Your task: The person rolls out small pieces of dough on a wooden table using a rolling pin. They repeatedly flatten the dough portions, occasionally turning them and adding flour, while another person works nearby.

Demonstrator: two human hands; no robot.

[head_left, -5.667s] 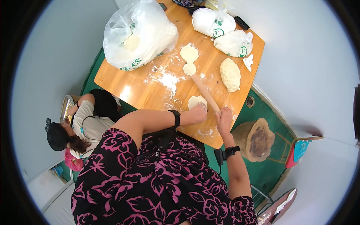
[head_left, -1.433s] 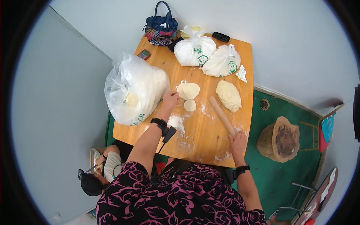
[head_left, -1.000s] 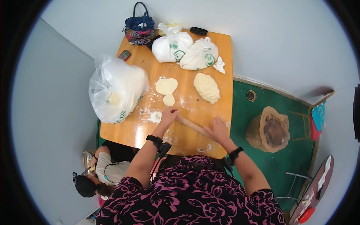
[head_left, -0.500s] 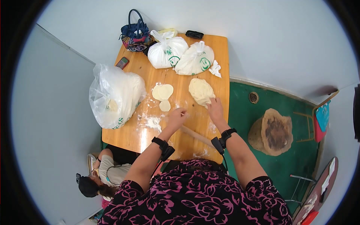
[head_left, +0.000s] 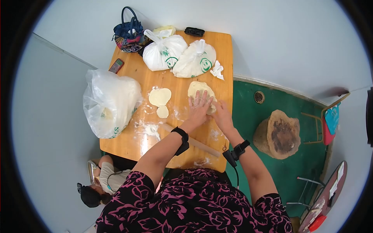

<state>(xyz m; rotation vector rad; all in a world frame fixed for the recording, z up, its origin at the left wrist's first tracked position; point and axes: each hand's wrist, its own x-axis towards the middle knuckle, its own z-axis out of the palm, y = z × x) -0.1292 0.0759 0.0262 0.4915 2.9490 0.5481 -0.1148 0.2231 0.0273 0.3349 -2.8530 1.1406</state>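
A large lump of dough (head_left: 199,86) lies on the right side of the wooden table (head_left: 145,75). My left hand (head_left: 199,110) rests on top of it with fingers spread. At the lump's near right edge, my right hand (head_left: 222,116) has its fingers curled against the dough, gripping that edge; the fingertips are partly hidden. Flat dough rounds (head_left: 160,97) lie to the left, with a smaller round (head_left: 162,112) just below them. A wooden rolling pin (head_left: 198,144) lies slantwise beneath my forearms, partly covered by the left one.
Flour (head_left: 151,130) dusts the table. A big plastic bag (head_left: 112,101) stands at the left, two tied white bags (head_left: 165,52) at the back, near a handbag (head_left: 130,35) and a phone (head_left: 116,66). A person (head_left: 112,178) sits lower left; a wood stump (head_left: 278,134) stands right.
My left hand has moved right and forward from above the table onto the dough, its fingers spreading. My right hand stays at the dough's edge. The whole view has shifted slightly.
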